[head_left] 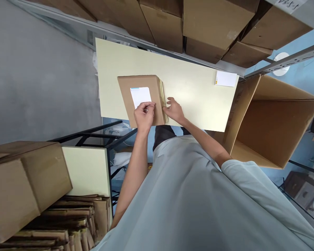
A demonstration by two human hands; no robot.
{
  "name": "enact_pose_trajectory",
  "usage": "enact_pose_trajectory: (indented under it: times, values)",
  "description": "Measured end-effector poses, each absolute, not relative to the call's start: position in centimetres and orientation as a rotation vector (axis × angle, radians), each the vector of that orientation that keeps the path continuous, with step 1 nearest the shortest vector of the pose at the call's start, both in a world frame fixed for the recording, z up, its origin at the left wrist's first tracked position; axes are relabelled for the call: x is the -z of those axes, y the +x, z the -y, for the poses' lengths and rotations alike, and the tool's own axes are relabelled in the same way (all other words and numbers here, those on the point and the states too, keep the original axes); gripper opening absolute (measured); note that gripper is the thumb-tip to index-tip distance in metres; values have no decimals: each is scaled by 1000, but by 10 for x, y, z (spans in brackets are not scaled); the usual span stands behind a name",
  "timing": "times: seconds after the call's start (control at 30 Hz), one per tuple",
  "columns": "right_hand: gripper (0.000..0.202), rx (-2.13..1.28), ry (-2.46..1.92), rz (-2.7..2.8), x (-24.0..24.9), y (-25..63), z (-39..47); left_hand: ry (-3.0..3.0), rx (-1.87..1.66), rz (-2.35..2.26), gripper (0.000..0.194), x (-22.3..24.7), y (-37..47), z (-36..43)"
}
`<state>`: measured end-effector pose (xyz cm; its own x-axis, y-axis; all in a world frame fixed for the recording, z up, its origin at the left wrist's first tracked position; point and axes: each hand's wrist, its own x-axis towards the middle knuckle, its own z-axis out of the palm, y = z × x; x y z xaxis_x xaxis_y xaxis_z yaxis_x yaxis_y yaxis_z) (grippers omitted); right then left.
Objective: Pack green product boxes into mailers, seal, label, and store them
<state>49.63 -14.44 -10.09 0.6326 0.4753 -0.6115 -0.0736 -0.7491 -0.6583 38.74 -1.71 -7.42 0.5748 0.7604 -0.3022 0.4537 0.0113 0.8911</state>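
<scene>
Cardboard box (125, 89): lies on your cream table (199, 94), white label (140, 94) on top | your left hand (144, 116): fingers bent together at label, grip I cannot tell | your right hand (174, 110): released, fingers parted, at box's taped side

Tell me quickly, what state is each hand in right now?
Left hand: closed in a pinch over the cardboard box, by its white label; whether it holds anything can't be told.
Right hand: partly open, beside the box.
</scene>
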Motion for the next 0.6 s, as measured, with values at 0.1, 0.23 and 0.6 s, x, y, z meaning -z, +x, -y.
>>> enact_pose_trajectory:
  times: [0.1,0.23,0.6]
  values:
    - [46,-1089,-2077,252,103,495,143,1615,-321,-1040,15,74,388,17]
    - [42,-1095,-1914,94,105,496,135,1607,-322,-1035,17,74,389,17]
    - [62,-1136,-1872,-23,78,459,143,1576,-220,-1004,12,72,388,10]
